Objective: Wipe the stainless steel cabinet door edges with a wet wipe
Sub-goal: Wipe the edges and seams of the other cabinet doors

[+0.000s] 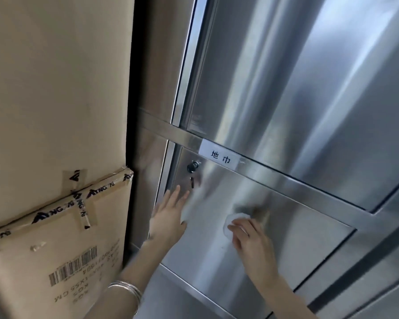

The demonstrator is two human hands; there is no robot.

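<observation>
Pressing a crumpled white wet wipe (234, 223) to the face of the lower cabinet door (286, 245) with the right hand (251, 241), fingers bent over the wad and holding it. Resting the left hand (169, 217) flat near that door's left edge, fingers straight, spread, gripping nothing. Just above those fingertips, a round lock (193, 166) with perhaps a key (191, 182) dangling, too blurred to confirm. On the crossbar above, a white label (220, 157). Leftward, taped cardboard boxes (55, 249); silver bangles (127, 290) on the left wrist.
</observation>
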